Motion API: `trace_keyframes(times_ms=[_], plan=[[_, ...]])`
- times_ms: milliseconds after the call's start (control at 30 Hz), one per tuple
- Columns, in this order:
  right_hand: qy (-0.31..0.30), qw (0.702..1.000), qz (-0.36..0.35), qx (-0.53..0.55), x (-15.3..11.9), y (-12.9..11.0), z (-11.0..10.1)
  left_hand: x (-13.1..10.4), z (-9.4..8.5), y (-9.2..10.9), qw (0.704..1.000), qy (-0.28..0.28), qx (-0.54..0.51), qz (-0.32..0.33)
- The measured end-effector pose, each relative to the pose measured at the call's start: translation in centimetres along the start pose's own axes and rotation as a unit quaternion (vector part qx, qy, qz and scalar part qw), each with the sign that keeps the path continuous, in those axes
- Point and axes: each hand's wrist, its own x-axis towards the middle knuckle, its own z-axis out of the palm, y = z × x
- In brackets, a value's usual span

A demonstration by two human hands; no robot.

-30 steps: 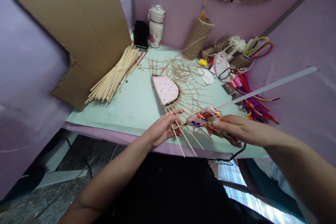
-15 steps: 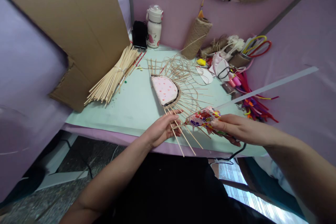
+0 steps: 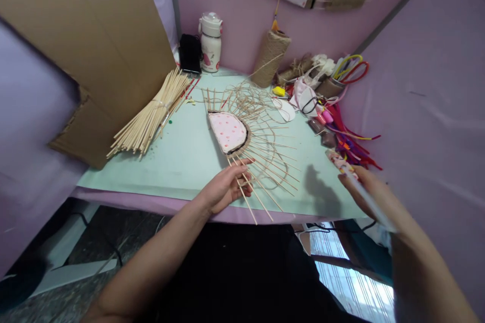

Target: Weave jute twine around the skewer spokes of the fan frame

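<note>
A half-round piece (image 3: 229, 132) with a pink dotted face and brown rim lies near the table's middle, thin wooden sticks (image 3: 271, 164) fanning out from its curved edge. My left hand (image 3: 231, 186) is closed around the nearest sticks, thumb on top, at the front of the table. Twine runs among the sticks by my fingers. Off to the right, my right hand (image 3: 364, 186) grips a hot glue gun (image 3: 341, 162) in a colourful patterned wrap, with a long whitish glue stick (image 3: 373, 204) sticking out of its back. The gun is apart from the sticks.
A tied bundle of sticks (image 3: 151, 116) leans by a cardboard sheet (image 3: 109, 55) at left. Behind stand a bottle (image 3: 210, 45), a black pouch (image 3: 190, 54) and a twine spool (image 3: 270, 58). Loose twine (image 3: 248, 100) lies tangled behind the half-round piece. Pipe cleaners (image 3: 346, 136) crowd the right.
My right hand has drawn the glue gun away from the sticks, to the right. My left hand keeps its hold. The whole view has shifted slightly.
</note>
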Motion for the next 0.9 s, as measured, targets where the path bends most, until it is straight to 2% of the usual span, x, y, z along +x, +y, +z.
trace_keyframes(times_ms=[67,200,267,333,433,500,567,667,767,900], plan=[[0.068,0.996,0.006,-0.052,0.5,2.3,1.4,0.0,0.0,0.0,1.0,0.003,0.002,-0.001],[0.137,0.985,0.007,-0.107,1.9,6.1,4.3,0.1,0.1,0.0,1.0,0.01,0.005,-0.002],[0.17,0.978,0.011,-0.124,2.5,7.0,5.1,0.1,0.1,0.0,1.0,0.009,0.005,0.001],[0.202,0.969,0.013,-0.144,2.6,6.8,5.4,0.1,0.1,0.0,1.0,0.006,0.004,0.002],[0.275,0.952,-0.02,-0.132,1.4,4.3,5.4,0.1,0.2,0.0,1.0,0.005,0.007,0.001],[0.303,0.945,-0.091,-0.083,0.0,1.5,5.5,0.0,0.3,0.1,1.0,0.009,0.016,0.003],[0.293,0.939,-0.175,-0.027,-1.5,-1.6,5.7,-0.2,0.5,0.1,1.0,0.016,0.025,0.005],[0.273,0.924,-0.266,0.024,-2.6,-5.7,6.0,-0.2,0.6,0.1,1.0,0.016,0.02,0.004],[0.245,0.907,-0.343,-0.002,-1.8,-8.5,6.1,-0.1,0.5,0.1,1.0,0.006,0.005,0.004],[0.193,0.89,-0.405,-0.082,0.5,-10.6,6.5,0.1,0.4,0.0,1.0,0.012,-0.002,0.001]])
